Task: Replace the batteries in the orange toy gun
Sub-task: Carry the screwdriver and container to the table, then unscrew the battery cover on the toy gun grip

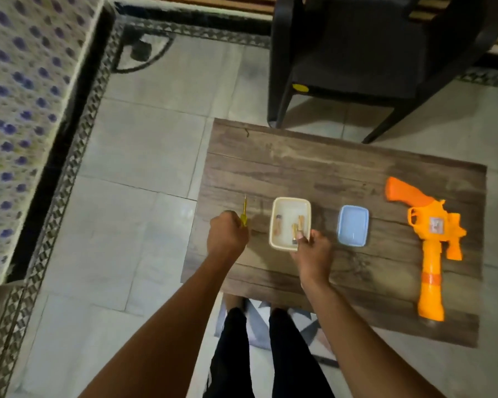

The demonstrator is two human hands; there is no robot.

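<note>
A person stands over a low wooden bench (299, 168), both bare arms reaching down to it. A cream box (276, 225) sits open on the planks with a few batteries (301, 223) lying loose inside it.

Left of the box, just beside it, the left hand (227, 237) is closed into a fist round a yellow screwdriver (244, 214). The shaft sticks up out of the fist and points away from the person.

The right hand (314, 254) is at the box's near right corner. Its fingers (303, 236) are bunched together and dip over the rim next to one battery. Whether they pinch that battery, hold the rim or only touch it, I cannot tell.

To the right of the box, a little apart from it, a blue lid (353, 229) lies flat on the bench. Further right again, past the lid, the orange toy gun (431, 248) lies on its side. Its grip is at the far end and its long barrel runs back toward the person, well apart from both hands.

Beyond the box, off the far edge of the bench, a black chair (357, 53) stands on the pale tiled floor (144, 139)
</note>
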